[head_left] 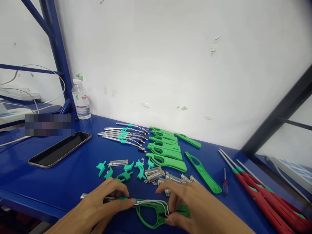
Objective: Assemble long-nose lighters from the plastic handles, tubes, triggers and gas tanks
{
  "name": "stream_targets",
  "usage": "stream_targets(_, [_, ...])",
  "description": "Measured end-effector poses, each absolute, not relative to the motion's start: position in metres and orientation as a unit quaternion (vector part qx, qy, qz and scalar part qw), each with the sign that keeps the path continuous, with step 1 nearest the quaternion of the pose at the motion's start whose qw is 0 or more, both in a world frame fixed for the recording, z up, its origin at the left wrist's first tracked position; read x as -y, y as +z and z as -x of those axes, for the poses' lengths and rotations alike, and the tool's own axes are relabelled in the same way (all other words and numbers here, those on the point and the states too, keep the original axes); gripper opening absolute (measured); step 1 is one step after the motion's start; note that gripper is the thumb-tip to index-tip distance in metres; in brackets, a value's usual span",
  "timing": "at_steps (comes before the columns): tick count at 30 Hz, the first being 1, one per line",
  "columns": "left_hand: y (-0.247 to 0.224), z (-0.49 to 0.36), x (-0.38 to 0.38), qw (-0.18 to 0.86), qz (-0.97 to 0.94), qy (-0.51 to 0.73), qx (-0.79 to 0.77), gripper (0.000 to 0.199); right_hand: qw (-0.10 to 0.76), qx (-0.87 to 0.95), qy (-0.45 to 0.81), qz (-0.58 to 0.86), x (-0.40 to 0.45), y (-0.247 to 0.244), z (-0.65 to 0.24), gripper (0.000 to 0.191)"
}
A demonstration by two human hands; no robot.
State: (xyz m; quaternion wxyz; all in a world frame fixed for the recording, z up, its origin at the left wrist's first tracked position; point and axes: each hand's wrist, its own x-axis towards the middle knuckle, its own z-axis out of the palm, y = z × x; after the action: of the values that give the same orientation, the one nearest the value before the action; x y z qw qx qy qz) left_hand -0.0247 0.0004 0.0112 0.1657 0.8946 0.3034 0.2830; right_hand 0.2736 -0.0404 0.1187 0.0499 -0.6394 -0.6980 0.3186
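1. While you work at the near edge of the blue worktop (73, 182), a single piece looks partly put together: a metal tube (136, 202) with white wires (157, 201) lies along a green shell (143, 218), between your hands.
2. Your left hand (101, 200) has its fingers clamped on the tube, thumb pressing near the end where the wires come out.
3. Your right hand (192, 203) reaches over the shell's right part; its thumb and index finger are apart, with the wires bending down near them. Whether its lower fingers grip anything, you cannot tell from here.
4. Plenty appears left: green shell pieces (168, 162) lie in a row on the far side, and wired metal tubes (125, 133) with teal bits lie to their left.
5. Nearer you, loose teal pieces (140, 169) and clear cylinders (154, 175) sit apart from any shell. A small screwdriver (225, 187) lies to the right, not in hand.
6. Far more complete, judging by their look, are the red-bodied rods (255, 195) at the right; no green one looks as complete.
7. As for the shell in hand, it is bright green and flat, with a large looped opening toward its left part. The wires arch above that loop, and the shell looks open.
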Motion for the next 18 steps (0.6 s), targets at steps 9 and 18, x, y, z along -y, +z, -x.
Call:
stream_targets(9, [0.0071, 0.0337, 0.0009, 0.146, -0.907, 0.221, -0.327, 0.052, 0.06, 0.698, 0.309, 0.643, 0.0439, 0.1136, -0.2733, 0.062])
stream_targets(18, [0.0158, 0.0245, 0.0012, 0.129, -0.897, 0.28, -0.316, 0.049, 0.043, 0.687, 0.288, 0.666, 0.04, 0.1149, -0.2689, 0.056])
